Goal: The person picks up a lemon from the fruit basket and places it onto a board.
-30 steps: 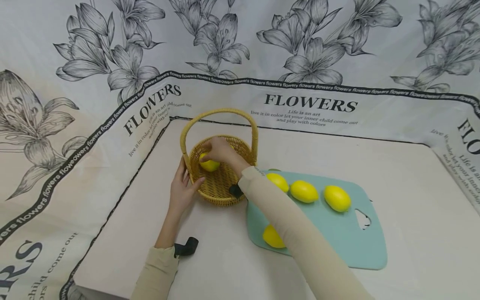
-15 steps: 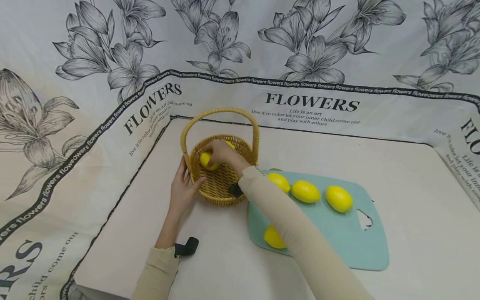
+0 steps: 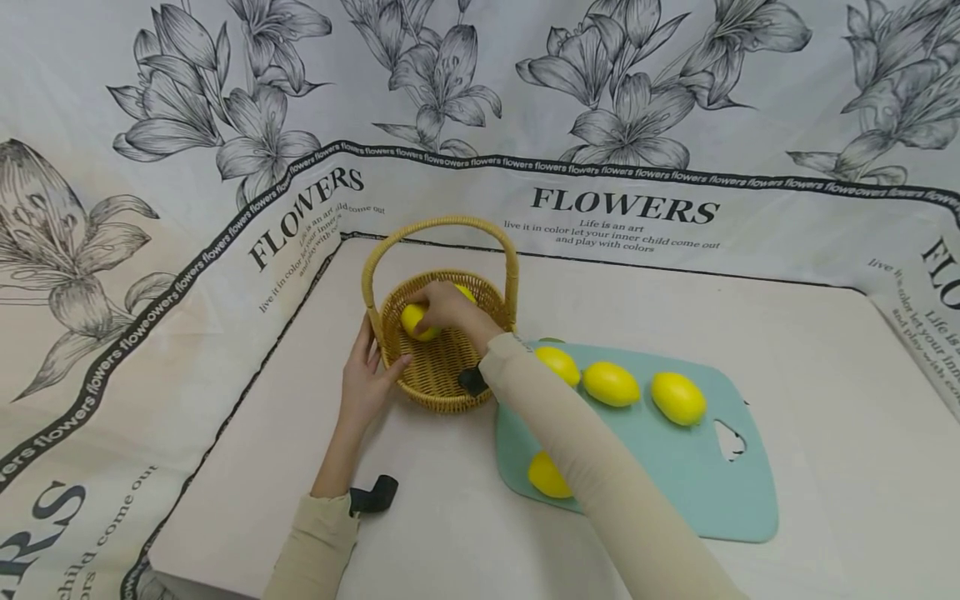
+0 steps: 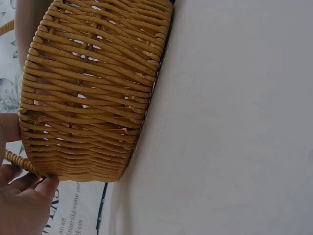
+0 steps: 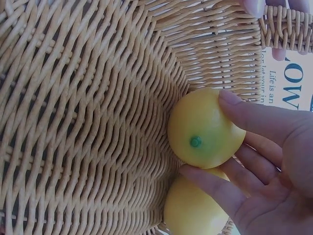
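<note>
Since the right hand (image 5: 276,181) has its fingers (image 5: 259,117) pinching a lemon (image 5: 203,132) inside the basket (image 3: 450,405), it's nearer | green nub (image 5: 196,142) (long-axis end, I'd guess) faces wristward | other lemon (image 5: 191,205) just past those fingers | left hand (image 3: 365,385) grips the rim

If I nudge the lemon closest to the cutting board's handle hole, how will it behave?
That lemon would probably roll, since its body is rounded, though its oval shape may make it veer. Its skin looks smooth, so it may be slippery, and the cutting board shows no raised rim to stop it.
</note>
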